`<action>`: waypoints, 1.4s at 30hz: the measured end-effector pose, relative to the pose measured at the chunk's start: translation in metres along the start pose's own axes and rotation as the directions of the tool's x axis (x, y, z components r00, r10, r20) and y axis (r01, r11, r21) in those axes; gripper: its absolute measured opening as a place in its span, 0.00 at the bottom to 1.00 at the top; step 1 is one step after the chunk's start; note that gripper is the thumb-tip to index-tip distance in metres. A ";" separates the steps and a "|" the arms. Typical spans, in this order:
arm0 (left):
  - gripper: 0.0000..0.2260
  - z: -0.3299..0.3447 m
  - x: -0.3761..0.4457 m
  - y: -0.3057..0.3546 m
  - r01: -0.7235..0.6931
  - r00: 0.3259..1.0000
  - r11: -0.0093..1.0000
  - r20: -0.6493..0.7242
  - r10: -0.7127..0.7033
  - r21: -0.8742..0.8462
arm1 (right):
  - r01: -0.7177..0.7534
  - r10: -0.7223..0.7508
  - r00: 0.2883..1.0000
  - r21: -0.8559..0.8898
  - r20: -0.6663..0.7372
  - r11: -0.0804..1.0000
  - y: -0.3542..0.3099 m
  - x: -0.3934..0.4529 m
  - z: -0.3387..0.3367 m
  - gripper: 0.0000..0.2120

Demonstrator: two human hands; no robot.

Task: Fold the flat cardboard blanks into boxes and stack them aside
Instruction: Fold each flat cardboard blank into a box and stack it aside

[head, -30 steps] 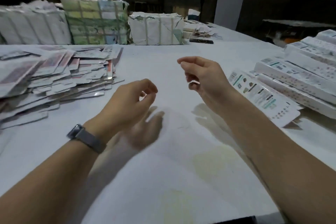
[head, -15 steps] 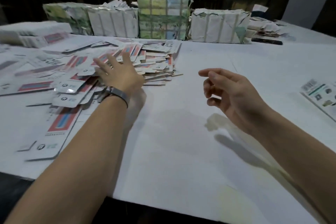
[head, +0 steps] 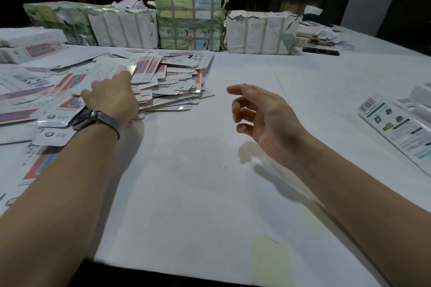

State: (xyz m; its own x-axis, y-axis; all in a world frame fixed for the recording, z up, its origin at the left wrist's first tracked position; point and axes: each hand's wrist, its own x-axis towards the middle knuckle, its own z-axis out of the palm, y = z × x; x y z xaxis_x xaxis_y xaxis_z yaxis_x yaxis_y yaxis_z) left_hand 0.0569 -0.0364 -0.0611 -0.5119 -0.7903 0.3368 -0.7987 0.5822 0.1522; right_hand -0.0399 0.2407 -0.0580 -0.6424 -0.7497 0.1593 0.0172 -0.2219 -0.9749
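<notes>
cardboard blanks (head: 163, 77) heaped on white table (head: 210, 193), left grip (head: 112, 98) flat atop, right grip (head: 263, 114) loosely apart, dim room

**Bare forearms, one watch**

Both forearms are bare from the lower edge of the view up to the hands, with no sleeves showing. The left hand (head: 112, 98) has a watch (head: 85, 119) just behind it on the wrist: a dark, glossy case with a rounded outline, on a flat grey strap (head: 109, 122) that wraps the wrist. The right hand (head: 263, 115) is bare, and so is its wrist. Fingernails are short and plain.
</notes>
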 end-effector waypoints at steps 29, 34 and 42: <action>0.28 -0.022 -0.096 0.118 0.506 0.520 0.090 0.387 0.761 -0.858 | 0.135 -0.184 0.879 -0.140 -0.441 0.981 -0.007 0.003 -0.018 0.49; 0.15 -0.029 -0.096 0.137 0.529 0.627 -0.071 0.333 0.705 -0.846 | 0.215 -0.282 0.942 -0.315 -0.184 0.924 0.000 -0.002 -0.015 0.39; 0.18 -0.022 -0.112 0.140 0.585 0.579 -0.228 0.204 0.789 -0.779 | 0.141 -0.339 0.903 -0.562 -0.264 0.815 -0.005 -0.001 -0.028 0.27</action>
State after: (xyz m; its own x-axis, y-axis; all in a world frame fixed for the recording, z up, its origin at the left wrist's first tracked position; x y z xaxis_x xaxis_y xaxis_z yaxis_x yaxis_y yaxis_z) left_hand 0.0092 0.1376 -0.0568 -0.9914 -0.0370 0.1256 0.1289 -0.4459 0.8857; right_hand -0.0608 0.2604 -0.0581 -0.7880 -0.4376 0.4330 -0.5075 0.0637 -0.8593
